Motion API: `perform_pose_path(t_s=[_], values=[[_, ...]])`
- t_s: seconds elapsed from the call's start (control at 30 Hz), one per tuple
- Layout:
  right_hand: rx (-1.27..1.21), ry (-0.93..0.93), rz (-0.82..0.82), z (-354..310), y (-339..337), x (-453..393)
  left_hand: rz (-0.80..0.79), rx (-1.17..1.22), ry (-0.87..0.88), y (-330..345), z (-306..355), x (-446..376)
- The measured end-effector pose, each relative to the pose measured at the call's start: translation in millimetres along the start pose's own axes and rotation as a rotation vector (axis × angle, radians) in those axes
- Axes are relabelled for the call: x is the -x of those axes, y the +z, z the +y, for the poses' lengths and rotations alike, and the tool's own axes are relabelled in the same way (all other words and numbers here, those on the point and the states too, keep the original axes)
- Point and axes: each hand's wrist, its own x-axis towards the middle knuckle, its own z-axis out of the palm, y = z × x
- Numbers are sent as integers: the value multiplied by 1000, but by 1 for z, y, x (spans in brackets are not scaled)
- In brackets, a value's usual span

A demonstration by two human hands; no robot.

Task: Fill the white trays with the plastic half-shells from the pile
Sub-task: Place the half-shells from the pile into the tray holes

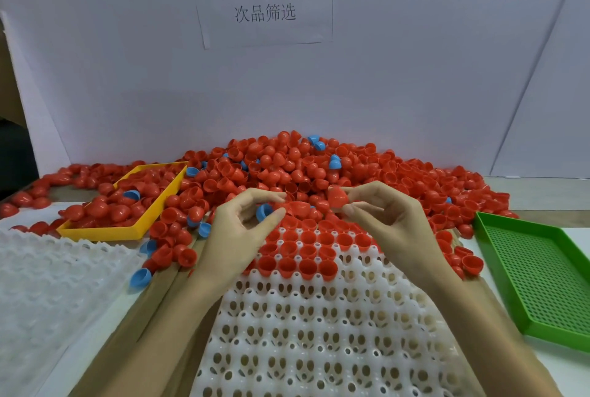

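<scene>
At the far end of the white tray (335, 333), a few rows hold red half-shells (297, 266); most pockets nearer me are empty. My right hand (386, 218) pinches one red shell (337, 196); my left hand (245, 221) pinches another at the edge of the pile (319, 167).

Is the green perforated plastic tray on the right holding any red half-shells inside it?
No, the green perforated plastic tray shows only its bare mesh floor, and the red half-shells lie outside its left rim.

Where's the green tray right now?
In the head view the green tray lies at the far right, empty, beside the white tray, just right of the right hand and in front of the pile's edge.
</scene>
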Motion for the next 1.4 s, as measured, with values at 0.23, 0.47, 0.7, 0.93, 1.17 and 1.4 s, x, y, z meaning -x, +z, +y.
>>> perform_pose_path(t_s=[0.23,0.47,0.7,0.93,1.17,1.4], values=[[207,-51,88,4,-14,3,278,-674,166,-38,-30,-10],[101,193,9,13,-23,7,278,-735,12,-48,-51,-9],[319,237,-108,20,-17,10,327,-712,51,-40,-37,-9],[604,229,-94,27,5,16,279,-681,156,-24,-19,-5],[573,233,-208,23,-6,15,186,-655,183,-16,-18,-3],[630,149,-211,21,-5,16,43,-530,175,-9,-11,1]])
